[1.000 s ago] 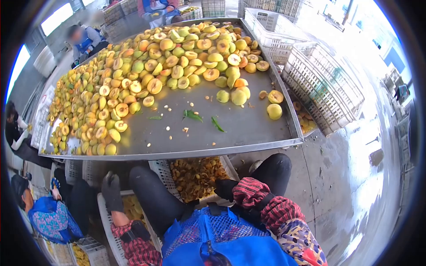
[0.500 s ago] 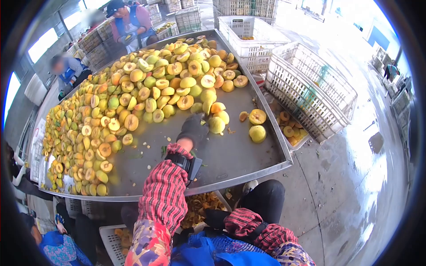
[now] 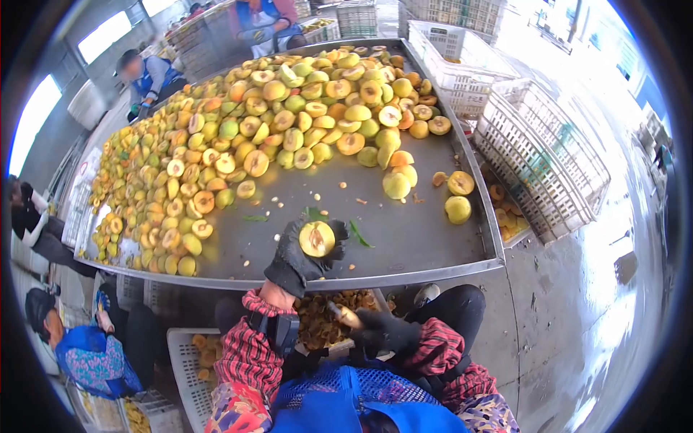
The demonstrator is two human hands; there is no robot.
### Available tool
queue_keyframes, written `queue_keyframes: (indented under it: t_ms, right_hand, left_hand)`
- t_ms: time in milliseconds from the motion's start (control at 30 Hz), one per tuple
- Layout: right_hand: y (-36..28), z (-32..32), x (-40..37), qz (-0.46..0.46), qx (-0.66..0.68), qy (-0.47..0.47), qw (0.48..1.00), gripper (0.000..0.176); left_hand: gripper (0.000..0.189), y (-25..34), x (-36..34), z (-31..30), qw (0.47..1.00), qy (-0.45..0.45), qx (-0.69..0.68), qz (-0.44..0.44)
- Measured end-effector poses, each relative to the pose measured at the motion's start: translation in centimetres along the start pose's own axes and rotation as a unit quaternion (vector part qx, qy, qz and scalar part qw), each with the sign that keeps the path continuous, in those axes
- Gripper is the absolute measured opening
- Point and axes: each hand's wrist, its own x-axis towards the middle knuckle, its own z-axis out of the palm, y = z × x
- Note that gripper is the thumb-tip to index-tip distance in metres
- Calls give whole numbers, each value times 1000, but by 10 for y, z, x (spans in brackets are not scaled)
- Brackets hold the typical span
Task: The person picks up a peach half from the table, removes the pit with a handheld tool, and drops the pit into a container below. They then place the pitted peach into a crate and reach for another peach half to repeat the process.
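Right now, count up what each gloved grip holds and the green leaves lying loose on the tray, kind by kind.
peach half, in the left grip: 1
small tool, in the right grip: 1
green leaves on the metal tray: 3
Total: 5

It was a fruit-processing shed: a long metal table (image 3: 404,231) stood heaped with halved fruit (image 3: 274,130), white plastic crates (image 3: 548,151) were stacked beside it on a concrete floor (image 3: 577,303), and aproned workers (image 3: 148,72) lined its edges
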Motion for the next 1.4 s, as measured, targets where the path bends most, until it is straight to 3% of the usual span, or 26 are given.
queue_keyframes:
  t_ms: [33, 133, 167, 200, 267, 300, 333, 367, 467, 533, 600, 633, 700, 800, 867, 900, 933, 1000, 1067, 1167, 1233, 1300, 1400]
  right_hand:
    - [-8, 2, -3, -37, -20, 22, 999, 32]
    - [-27, 9, -11, -119, -52, 74, 989, 33]
    - [-36, 12, -14, -127, -44, 81, 988, 32]
    - [-40, 16, -15, -134, -36, 89, 986, 32]
    - [-32, 16, -5, -187, -67, 101, 975, 31]
    - [-31, 17, -2, -204, -91, 106, 969, 31]
    - [-33, 19, -1, -221, -113, 111, 962, 30]
    - [-41, 23, -4, -164, -104, 106, 975, 30]
    - [-45, 36, 0, -192, -190, 172, 947, 34]
    - [-40, 38, 5, -133, -287, 190, 929, 36]
    - [-39, 42, 8, -114, -350, 212, 905, 37]
    - [-40, 45, 8, -124, -366, 226, 894, 37]
    - [-42, 50, 9, -120, -393, 240, 879, 35]
    - [-40, 53, 11, -108, -420, 250, 866, 33]
    - [-26, 51, 17, -134, -431, 268, 851, 32]
    - [-19, 48, 21, -150, -425, 266, 852, 32]
    - [-13, 46, 26, -167, -419, 265, 852, 32]
    - [-8, 45, 28, -166, -420, 260, 854, 33]
    - [-12, 48, 26, -130, -433, 252, 856, 35]
    - [0, 42, 31, -160, -453, 239, 844, 32]
    - [7, 39, 31, -167, -430, 225, 858, 29]
    - [23, 31, 41, -171, -360, 203, 894, 27]
    - [63, 13, 66, -138, -253, 152, 945, 27]
  left_hand:
    - [57, -5, -13, 1, 1000, 18, 7, 23]
    - [55, -15, -44, 7, 998, 28, -49, -16]
    - [56, -18, -50, 3, 1000, -19, -11, -12]
    - [57, -24, -56, 2, 990, -23, 133, 37]
    - [59, -35, -66, 3, 902, -27, 410, 132]
    - [59, -31, -63, -17, 997, -80, 10, 7]
    - [58, -32, -69, -15, 988, -80, 124, 33]
    - [57, -33, -75, -11, 967, -78, 236, 59]
    - [45, -45, -80, -28, 836, -58, 515, 183]
    - [41, -50, -83, -32, 851, -73, 477, 207]
    - [41, -53, -88, -27, 955, -121, 223, 151]
    - [41, -55, -88, -26, 972, -117, 154, 136]
    - [40, -59, -89, -28, 989, -109, 14, 104]
    - [53, -68, -76, -51, 970, -189, -109, 104]
    - [53, -68, -79, -45, 975, -139, 74, 154]
    - [49, -68, -82, -41, 978, -125, 77, 151]
    - [46, -68, -85, -34, 980, -112, 80, 147]
    - [36, -68, -92, -20, 986, -109, -91, 85]
    - [31, -73, -87, -34, 986, -68, 47, 142]
    - [26, -83, -68, -61, 958, 17, 194, 212]
    - [24, -89, -70, -66, 905, 58, 332, 260]
    - [23, -77, -93, -30, 795, 69, 519, 307]
    - [24, -67, -106, -29, 775, 26, 551, 307]
